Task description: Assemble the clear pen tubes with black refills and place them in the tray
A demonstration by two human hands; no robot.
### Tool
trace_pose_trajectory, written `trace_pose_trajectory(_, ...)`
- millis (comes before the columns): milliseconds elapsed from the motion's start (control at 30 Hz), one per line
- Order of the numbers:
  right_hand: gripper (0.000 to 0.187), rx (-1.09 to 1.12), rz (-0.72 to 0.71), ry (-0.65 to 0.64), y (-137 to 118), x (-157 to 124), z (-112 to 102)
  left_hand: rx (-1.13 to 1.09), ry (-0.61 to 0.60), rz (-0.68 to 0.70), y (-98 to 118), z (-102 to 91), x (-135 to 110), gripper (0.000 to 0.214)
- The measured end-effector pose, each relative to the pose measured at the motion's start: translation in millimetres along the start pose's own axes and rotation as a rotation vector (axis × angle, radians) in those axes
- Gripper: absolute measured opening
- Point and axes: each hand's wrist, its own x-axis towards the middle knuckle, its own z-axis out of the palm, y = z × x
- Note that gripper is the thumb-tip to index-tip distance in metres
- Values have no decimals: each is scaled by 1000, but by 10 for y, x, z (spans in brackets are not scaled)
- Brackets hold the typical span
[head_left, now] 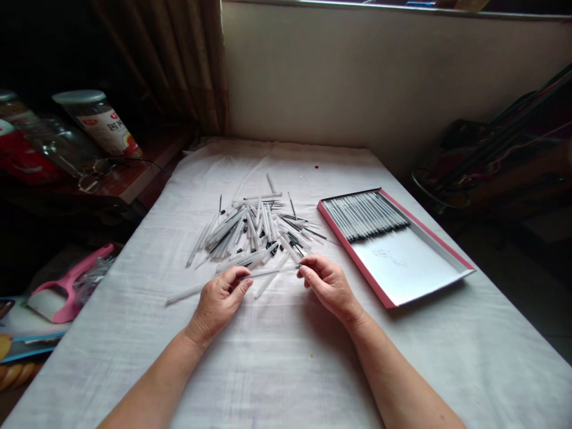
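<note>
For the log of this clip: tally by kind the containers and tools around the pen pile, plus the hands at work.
Hands: 2, left hand and right hand, both on one pen tube
Pink-edged tray: 1
Jars on the side shelf: at least 2
Pink lint roller: 1
Total: at least 6

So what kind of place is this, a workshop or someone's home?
Most likely a home used for piecework: a cloth-covered table beside a curtain, food jars on a side shelf, and both hands assembling a pen tube from a loose pile.
</note>
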Motion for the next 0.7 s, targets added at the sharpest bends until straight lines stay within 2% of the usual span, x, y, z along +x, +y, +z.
trace_pose_trajectory(200,21,41,23,-26,38,10,17,-50,15,-35,-23,23,-5,22)
trace_pose_trajectory(300,29,16,3,-78,35,9,23,-45,9,-21,-12,49,-5,22)
trace_pose_trajectory(400,24,-117,-76,-129,-11,4,-12,-4,-19,50,31,61,23,20)
trace_pose_trajectory(467,18,-171,-109,-110,-44,3,-82,52,-51,137,80,45,89,20)
trace_pose_trajectory(533,20,-145,-70,-15,-50,12,-183,125,-71,232,151,21,217,22)
trace_pose_trajectory(633,29,21,39,251,11,49,-331,246,-52,307,298,38,537,24)
trace_pose_trajectory(700,35,164,102,405,68,85,-386,357,-50,355,406,125,807,21)
